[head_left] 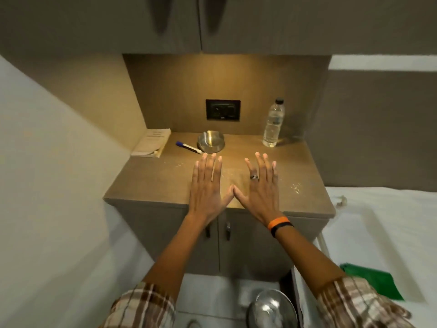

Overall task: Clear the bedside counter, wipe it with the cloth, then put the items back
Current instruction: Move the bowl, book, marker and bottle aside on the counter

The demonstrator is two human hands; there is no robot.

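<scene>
Left hand [208, 185], right hand [259, 185] flat, fingers spread, empty, over counter [146, 185]. Book [152, 142] cover print unreadable; bottle [273, 124] label blurred.

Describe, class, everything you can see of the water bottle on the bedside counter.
The water bottle is clear plastic with a dark cap and a pale label around its middle. It stands upright at the back right of the counter, near the back panel, and looks mostly full. Nothing touches it apart from the counter; both hands lie nearer the front edge.
</scene>
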